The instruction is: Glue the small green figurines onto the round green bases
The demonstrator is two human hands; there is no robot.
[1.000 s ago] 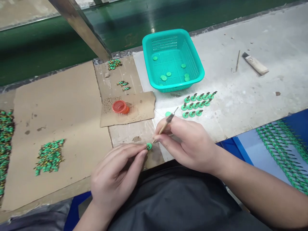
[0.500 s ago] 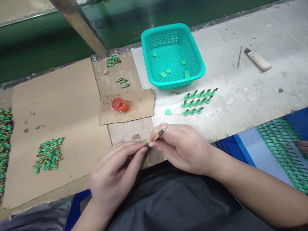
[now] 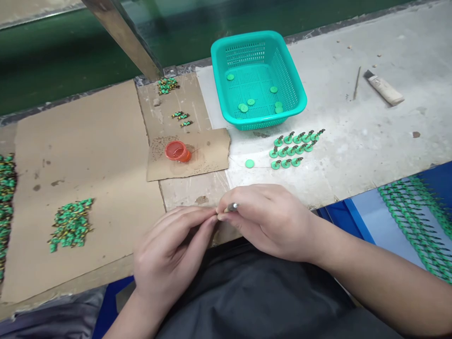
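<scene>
My left hand (image 3: 173, 247) is closed in a pinch on a tiny green figure piece, which the fingertips now almost wholly hide. Against it, fingertip to fingertip, is my right hand (image 3: 263, 219), its fingers wrapped round a thin pale-handled tool (image 3: 232, 207) with a grey metal end that points up toward me. Beyond my hands, a flat green disc (image 3: 249, 163) lies alone on the white surface. To its right stand rows of green discs with small dark figures (image 3: 291, 150) upright on them.
A turquoise basket (image 3: 259, 120) holds several green discs. An orange cup (image 3: 176, 151) of liquid sits on cardboard (image 3: 212, 157). Green and gold pieces (image 3: 72, 223) are heaped at left. A tube (image 3: 384, 88) and a thin stick (image 3: 357, 83) lie at right; more green pieces (image 3: 406, 212) are below.
The tool in my right hand has tilted, its metal end now lower and pointing more at me. The green piece between my fingertips is more covered. The view has shifted slightly.
</scene>
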